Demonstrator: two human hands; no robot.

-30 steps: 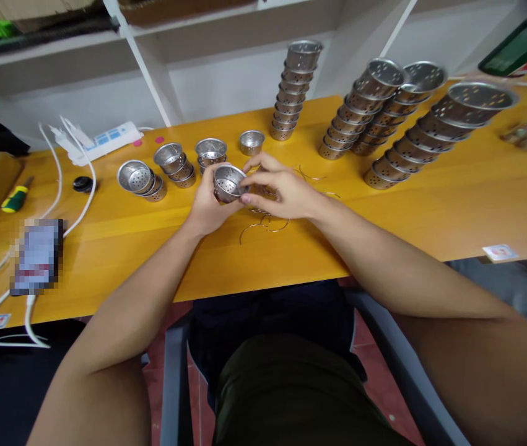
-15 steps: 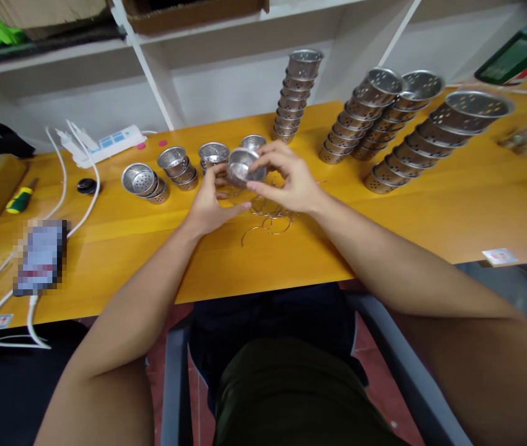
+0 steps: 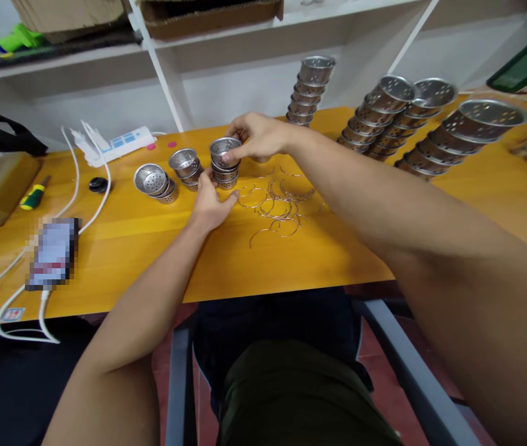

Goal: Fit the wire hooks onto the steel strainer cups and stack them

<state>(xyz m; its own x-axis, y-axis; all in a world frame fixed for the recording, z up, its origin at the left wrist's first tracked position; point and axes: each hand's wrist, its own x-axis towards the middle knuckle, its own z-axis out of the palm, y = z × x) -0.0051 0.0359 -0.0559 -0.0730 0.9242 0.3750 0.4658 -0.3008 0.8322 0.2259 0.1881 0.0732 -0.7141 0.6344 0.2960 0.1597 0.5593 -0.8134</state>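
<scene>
A perforated metal cup (image 3: 224, 147) sits at the top of a short stack of like cups (image 3: 225, 178). My right hand (image 3: 263, 137) grips its rim, thumb at the front and fingers behind. Low at the left front of that stack is my left hand (image 3: 211, 205), its thumb spread away from the fingers; whether the fingertips touch the cups is hard to see. Two more short cup stacks, one in the middle (image 3: 184, 162) and one tilted (image 3: 152, 179), stand to the left. Thin curved wire rings (image 3: 277, 207) lie loosely heaped to the right of my left hand.
Tall leaning cup stacks (image 3: 458, 142) fill the right side, and another tall stack (image 3: 309, 90) rises behind my right forearm. On the left are a phone (image 3: 54, 254) with white cables, a power strip (image 3: 121, 145), a screwdriver (image 3: 33, 197) and a black round cap (image 3: 98, 184).
My right hand has carried the cup left and back onto the short stack. The left hand has come off the cup and lowered beside the stack. The view has shifted slightly.
</scene>
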